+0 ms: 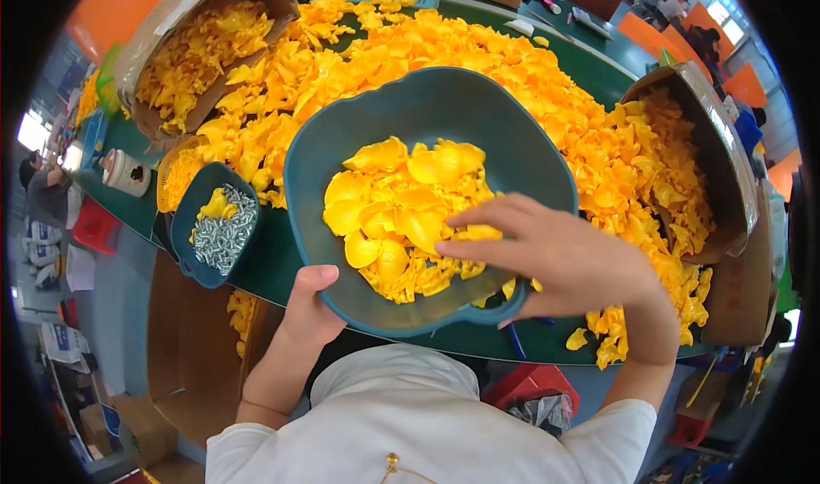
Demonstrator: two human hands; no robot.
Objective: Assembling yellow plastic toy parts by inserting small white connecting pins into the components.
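Nearest, mid-frame, pinching a dark-teal basin (418,99) by its lower-left rim in left hand (306,315), with right hand (568,253) spread over yellow plastic pieces (380,215) inside. At left, small tub (193,262) of silver screws (226,238); upper left, cardboard box (164,29) of similar pieces (201,65).

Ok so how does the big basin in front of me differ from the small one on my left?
Size: the big basin is far wider than the small basin.
Contents: the big basin shows yellow pieces; the small basin mostly silvery metal parts, plus some yellow.
Handling: your left hand grips the big basin; neither hand touches the small basin.
Both are dark blue-green with rounded outlines.
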